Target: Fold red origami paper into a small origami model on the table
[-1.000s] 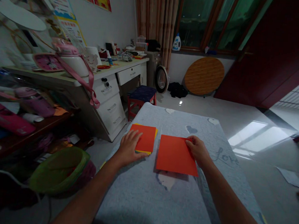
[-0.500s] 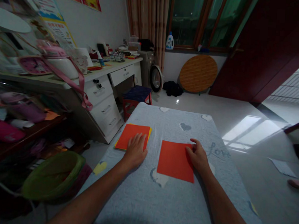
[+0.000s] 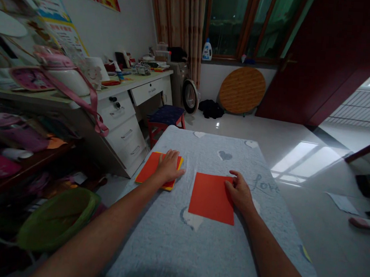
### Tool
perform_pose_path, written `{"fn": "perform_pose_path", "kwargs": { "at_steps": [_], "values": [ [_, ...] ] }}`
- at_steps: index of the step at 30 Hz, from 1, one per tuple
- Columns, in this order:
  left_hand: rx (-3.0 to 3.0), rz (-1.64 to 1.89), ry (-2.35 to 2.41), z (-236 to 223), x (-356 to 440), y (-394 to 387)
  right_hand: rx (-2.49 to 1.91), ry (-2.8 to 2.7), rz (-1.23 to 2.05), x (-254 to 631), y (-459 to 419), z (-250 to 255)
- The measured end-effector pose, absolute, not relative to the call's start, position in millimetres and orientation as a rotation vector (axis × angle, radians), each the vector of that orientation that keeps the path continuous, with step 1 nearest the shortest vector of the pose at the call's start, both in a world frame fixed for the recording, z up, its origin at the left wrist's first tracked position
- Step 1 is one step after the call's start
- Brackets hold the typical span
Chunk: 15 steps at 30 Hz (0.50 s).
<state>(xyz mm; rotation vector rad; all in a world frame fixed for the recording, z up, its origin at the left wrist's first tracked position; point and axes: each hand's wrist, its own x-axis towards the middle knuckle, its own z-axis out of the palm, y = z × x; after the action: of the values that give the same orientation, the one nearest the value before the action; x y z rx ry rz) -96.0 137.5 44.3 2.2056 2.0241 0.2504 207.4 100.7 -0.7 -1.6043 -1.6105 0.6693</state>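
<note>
- Resting left hand (image 3: 169,167) on paper stack (image 3: 148,167), left of red sheet (image 3: 212,196), with fingers spread
- Touching red sheet's right edge with right hand (image 3: 240,193), with fingers parted, unclenched

looks like a room in a home, judging by the washing machine (image 3: 178,74) and patterned curtain (image 3: 179,25) at the far wall, the detergent bottle (image 3: 207,51) on the far windowsill (image 3: 236,63), the pink-strapped flask (image 3: 77,80) on the left desk (image 3: 117,118), and the heart-printed cloth (image 3: 218,253) spread near.
</note>
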Motion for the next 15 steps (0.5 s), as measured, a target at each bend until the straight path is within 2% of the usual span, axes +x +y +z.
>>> {"fn": "perform_pose_path", "kwargs": {
  "at_steps": [5,15],
  "values": [
    [2.181,0.237,2.057,38.8,-97.1,165.1,-1.604,-1.601,0.683,205.6,99.5,2.5],
    [2.27,0.338,1.994,34.4,-95.0,167.5,-1.589,-1.616,0.663,204.3,99.1,3.2]
  ]
}}
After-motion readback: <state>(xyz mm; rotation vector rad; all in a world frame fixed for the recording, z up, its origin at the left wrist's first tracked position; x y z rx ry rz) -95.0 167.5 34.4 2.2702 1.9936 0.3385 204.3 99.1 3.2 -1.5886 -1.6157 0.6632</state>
